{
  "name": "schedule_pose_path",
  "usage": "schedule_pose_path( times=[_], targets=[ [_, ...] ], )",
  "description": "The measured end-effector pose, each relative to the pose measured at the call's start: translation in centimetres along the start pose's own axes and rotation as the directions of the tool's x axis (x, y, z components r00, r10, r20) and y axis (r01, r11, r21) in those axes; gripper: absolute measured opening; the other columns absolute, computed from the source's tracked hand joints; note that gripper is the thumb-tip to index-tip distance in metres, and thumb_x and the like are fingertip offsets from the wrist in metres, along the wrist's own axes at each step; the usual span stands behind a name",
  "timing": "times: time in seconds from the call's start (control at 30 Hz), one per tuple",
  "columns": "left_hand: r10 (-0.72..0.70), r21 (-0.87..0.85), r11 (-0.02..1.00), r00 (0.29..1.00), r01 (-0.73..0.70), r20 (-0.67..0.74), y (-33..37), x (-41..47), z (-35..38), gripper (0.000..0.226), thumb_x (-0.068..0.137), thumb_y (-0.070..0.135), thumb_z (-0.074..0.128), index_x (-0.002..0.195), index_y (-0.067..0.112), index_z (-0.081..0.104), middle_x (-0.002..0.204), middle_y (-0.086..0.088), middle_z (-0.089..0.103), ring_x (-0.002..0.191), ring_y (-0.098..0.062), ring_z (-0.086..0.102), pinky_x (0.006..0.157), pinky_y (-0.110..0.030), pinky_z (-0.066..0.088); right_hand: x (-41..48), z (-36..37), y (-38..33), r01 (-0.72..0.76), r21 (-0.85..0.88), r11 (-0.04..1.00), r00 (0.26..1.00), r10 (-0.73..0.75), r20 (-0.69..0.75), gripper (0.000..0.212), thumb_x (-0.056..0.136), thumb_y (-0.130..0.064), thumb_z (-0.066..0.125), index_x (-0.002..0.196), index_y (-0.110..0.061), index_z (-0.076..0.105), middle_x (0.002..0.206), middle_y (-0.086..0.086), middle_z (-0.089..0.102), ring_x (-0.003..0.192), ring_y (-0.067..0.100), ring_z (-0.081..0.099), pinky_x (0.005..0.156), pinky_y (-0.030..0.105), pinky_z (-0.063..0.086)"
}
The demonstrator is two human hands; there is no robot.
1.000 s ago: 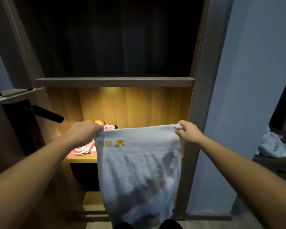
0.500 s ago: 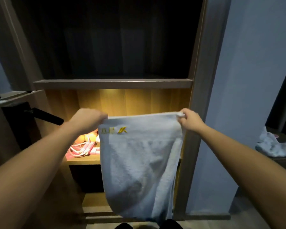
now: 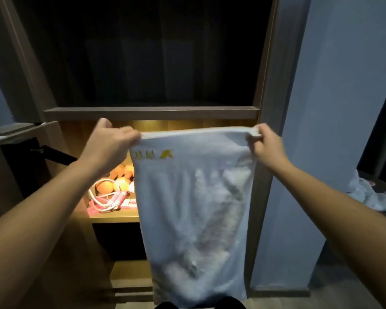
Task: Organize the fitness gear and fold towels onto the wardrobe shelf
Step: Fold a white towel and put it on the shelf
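A white towel with a yellow logo near its top left hangs full length in front of the wardrobe. My left hand pinches its top left corner and my right hand pinches its top right corner, so the top edge is stretched level between them. Behind the towel, on the lit wooden shelf, lie orange dumbbells and a pink and white jump rope. The towel hides the shelf's right part.
A dark upper shelf board runs just above my hands. An open wardrobe door with a black handle stands at the left. A blue wall fills the right, with more white cloth on a dark surface at the far right.
Both hands have lifted the towel higher, from shelf level up to just under the upper shelf board. More of the gear on the lit shelf now shows at the left.
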State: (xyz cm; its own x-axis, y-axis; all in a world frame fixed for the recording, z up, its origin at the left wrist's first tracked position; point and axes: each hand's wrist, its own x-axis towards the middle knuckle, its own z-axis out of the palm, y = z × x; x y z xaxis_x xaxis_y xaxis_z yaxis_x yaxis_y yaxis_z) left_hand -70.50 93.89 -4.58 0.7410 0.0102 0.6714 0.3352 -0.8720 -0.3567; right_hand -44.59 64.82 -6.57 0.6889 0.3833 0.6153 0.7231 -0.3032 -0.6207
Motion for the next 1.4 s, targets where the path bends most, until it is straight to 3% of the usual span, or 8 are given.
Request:
schedule_pose_path(
  times=[0.17, 0.3, 0.43, 0.6, 0.87, 1.07, 1.2, 1.4],
  targets=[
    [-0.017, 0.111, 0.993, 0.86, -0.046, 0.51, 1.8, -2.5, 2.1, 0.015, 0.096, 0.02, 0.049, 0.084, 0.029, 0.053, 0.076, 0.012, 0.056, 0.073, -0.011, 0.051, 0.077, -0.031, 0.031, -2.9, 2.9, 1.1, -0.167, -0.248, 0.954, 0.871, 0.261, 0.417, 0.01, 0.099, -0.019, 0.052, 0.108, -0.015, 0.053, 0.105, 0.006, 0.059, 0.089, 0.02, 0.055, 0.073, 0.027, 0.042],
    [-0.021, 0.163, 0.985, 0.889, -0.06, 0.457, 0.8, -0.2, 1.6, 0.016, 0.092, 0.017, 0.054, 0.081, 0.028, 0.051, 0.072, 0.008, 0.058, 0.075, -0.014, 0.059, 0.077, -0.033, 0.031, -0.8, 1.9, -0.2, -0.121, -0.205, 0.971, 0.929, 0.184, 0.322, 0.005, 0.098, -0.017, 0.053, 0.103, -0.017, 0.052, 0.103, 0.007, 0.059, 0.088, 0.021, 0.055, 0.072, 0.027, 0.041],
    [0.013, 0.083, 0.996, 1.0, -0.014, 0.011, 0.4, 1.0, -0.1, 0.019, 0.084, 0.0, 0.056, 0.082, 0.019, 0.06, 0.075, -0.001, 0.062, 0.06, -0.026, 0.056, 0.071, -0.035, 0.031, 0.5, 0.2, -0.3, -0.05, -0.089, 0.995, 0.999, 0.052, 0.01, 0.011, 0.097, -0.011, 0.049, 0.103, -0.02, 0.05, 0.097, 0.007, 0.058, 0.084, 0.024, 0.053, 0.069, 0.03, 0.037],
    [-0.026, 0.175, 0.98, 0.802, -0.099, 0.597, 3.8, -0.5, 2.0, 0.012, 0.097, 0.021, 0.048, 0.088, 0.029, 0.051, 0.08, 0.011, 0.056, 0.082, -0.012, 0.058, 0.085, -0.034, 0.032, -2.7, 3.0, 2.0, -0.218, -0.266, 0.939, 0.871, 0.31, 0.381, 0.019, 0.099, -0.021, 0.053, 0.116, -0.012, 0.055, 0.108, 0.007, 0.058, 0.09, 0.019, 0.054, 0.075, 0.026, 0.042],
    [0.031, -0.014, 0.999, 0.993, -0.029, 0.116, 2.5, 0.4, 2.4, 0.011, 0.084, 0.012, 0.069, 0.087, 0.021, 0.064, 0.081, 0.002, 0.067, 0.076, -0.023, 0.062, 0.085, -0.044, 0.038, -0.8, 1.6, 2.6, -0.173, -0.123, 0.977, 0.979, 0.185, 0.091, 0.004, 0.098, -0.012, 0.048, 0.1, -0.015, 0.05, 0.096, 0.009, 0.055, 0.085, 0.025, 0.054, 0.064, 0.029, 0.037],
    [0.014, 0.024, 0.999, 0.93, -0.024, 0.368, 2.5, 1.3, 6.4, 0.006, 0.093, 0.033, 0.06, 0.097, 0.029, 0.058, 0.088, 0.01, 0.066, 0.083, -0.013, 0.06, 0.088, -0.037, 0.033, 0.5, 4.7, 5.1, -0.317, -0.089, 0.944, 0.926, 0.329, 0.187, 0.008, 0.098, -0.024, 0.055, 0.103, -0.018, 0.053, 0.102, 0.004, 0.059, 0.077, 0.009, 0.051, 0.063, 0.018, 0.04],
    [-0.114, -0.041, 0.987, 0.865, 0.153, 0.488, 1.9, 3.9, 6.2, 0.047, 0.093, 0.051, 0.052, 0.133, 0.028, 0.044, 0.111, 0.008, 0.068, 0.107, -0.016, 0.06, 0.102, -0.042, 0.029, 3.0, 4.5, 4.7, -0.27, -0.006, 0.963, 0.95, 0.268, 0.159, 0.008, 0.099, -0.022, 0.053, 0.106, -0.019, 0.053, 0.1, -0.001, 0.057, 0.083, 0.01, 0.053, 0.074, 0.025, 0.047],
    [-0.259, 0.074, 0.962, 0.789, 0.263, 0.557, 1.4, 8.3, 6.2, 0.028, 0.087, 0.055, 0.06, 0.093, 0.027, 0.061, 0.093, 0.005, 0.054, 0.097, -0.015, 0.045, 0.097, -0.045, 0.03, 5.6, 4.3, 3.5, -0.24, 0.075, 0.968, 0.965, 0.23, 0.123, 0.016, 0.099, -0.02, 0.052, 0.114, -0.013, 0.055, 0.104, 0.0, 0.056, 0.096, 0.016, 0.055, 0.083, 0.032, 0.05]
  ],
)
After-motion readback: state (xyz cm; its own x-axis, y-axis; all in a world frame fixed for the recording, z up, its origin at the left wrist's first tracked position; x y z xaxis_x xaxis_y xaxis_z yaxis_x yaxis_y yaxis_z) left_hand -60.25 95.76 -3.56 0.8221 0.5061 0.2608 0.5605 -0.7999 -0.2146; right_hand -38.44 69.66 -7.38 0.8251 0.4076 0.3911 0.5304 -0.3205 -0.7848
